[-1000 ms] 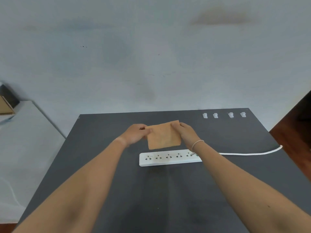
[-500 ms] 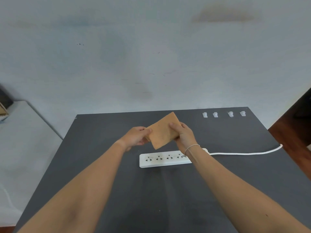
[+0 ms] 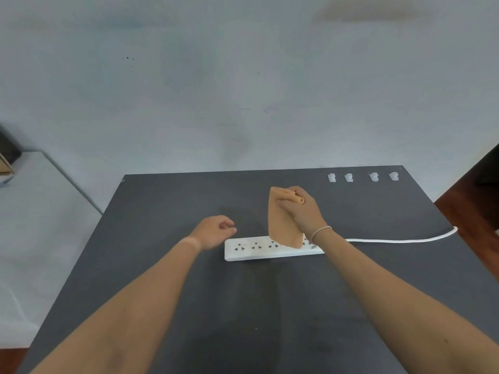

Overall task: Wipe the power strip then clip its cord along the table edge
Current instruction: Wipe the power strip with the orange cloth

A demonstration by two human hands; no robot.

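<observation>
Head view. The power strip (image 3: 272,248), a long white bar with a row of sockets facing up, lies flat on the dark bench (image 3: 162,306), serving here as the landmark. Its cord (image 3: 399,240) leaves the strip's right end and runs along the bench to the right edge, where it passes out of sight.

The right hand (image 3: 302,211) is above the strip's right half, its grip closed on the top of a tan cloth (image 3: 282,225) that hangs limp, the lower corner at or just over the sockets; contact cannot be confirmed. The left hand (image 3: 214,233) is just beside the strip's left end, fingers loosely curled, holding nothing.

Four small white clips (image 3: 363,177) stand in a row beyond the strip, near the far bench edge, well apart from the cord.

Handling, as judged: the strip looks rigid, light and smooth, so it may slide under a wiping stroke; steadying it at the left end seems sensible. The cloth is soft and drapes freely. The cord appears flexible yet springy; best taken near each clip.

No containers are visible.
</observation>
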